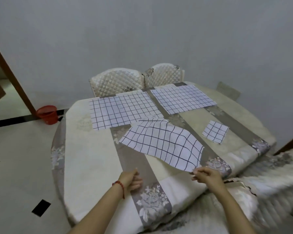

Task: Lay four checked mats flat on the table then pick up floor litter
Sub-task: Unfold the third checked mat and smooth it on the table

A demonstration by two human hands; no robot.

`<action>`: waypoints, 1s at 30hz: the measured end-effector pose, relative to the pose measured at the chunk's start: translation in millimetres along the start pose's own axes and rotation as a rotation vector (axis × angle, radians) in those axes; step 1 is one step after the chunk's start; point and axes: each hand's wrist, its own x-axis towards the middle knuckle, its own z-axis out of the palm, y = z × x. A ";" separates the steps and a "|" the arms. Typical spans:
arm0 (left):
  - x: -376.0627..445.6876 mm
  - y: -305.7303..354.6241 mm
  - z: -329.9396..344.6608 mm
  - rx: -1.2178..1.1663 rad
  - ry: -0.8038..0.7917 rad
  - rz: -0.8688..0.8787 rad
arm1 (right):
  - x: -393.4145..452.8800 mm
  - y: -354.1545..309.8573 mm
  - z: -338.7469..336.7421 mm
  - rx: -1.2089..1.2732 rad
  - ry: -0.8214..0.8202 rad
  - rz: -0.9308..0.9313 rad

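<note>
Near the table's front edge my right hand [208,175] pinches the third checked mat's [162,146] near corner, my left hand [133,179] loose and empty; I should pull it taut, then smooth it flat.

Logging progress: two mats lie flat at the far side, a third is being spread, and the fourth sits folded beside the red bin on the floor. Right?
Not quite. The folded fourth mat lies on the table, right of the third mat, not by the red bin. The head view shows it.

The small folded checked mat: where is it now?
The small folded checked mat lies on the table's right half, right of the rumpled mat pinched by the right hand.
</note>
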 end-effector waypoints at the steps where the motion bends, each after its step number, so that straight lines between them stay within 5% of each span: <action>1: -0.2 -5.2 15.9 0.001 -0.061 -0.038 | -1.8 3.5 4.5 -0.006 0.002 -0.002; 6: -5.1 -21.5 88.3 -0.118 -0.399 -0.208 | -9.1 9.8 15.5 0.016 0.029 -0.011; 10: -11.2 -16.4 123.4 -0.418 -0.495 -0.217 | -17.9 11.6 14.8 0.030 0.043 -0.033; 14: -4.4 3.8 130.6 -0.629 -0.435 -0.110 | -26.1 11.3 5.7 0.035 0.017 -0.042; 22: 41.8 53.8 78.0 -0.539 -0.168 0.020 | -31.1 14.3 -13.8 0.043 -0.034 -0.012; 30: 48.0 65.5 12.6 -0.743 -0.082 0.161 | -21.9 10.2 -9.2 -0.008 -0.092 0.035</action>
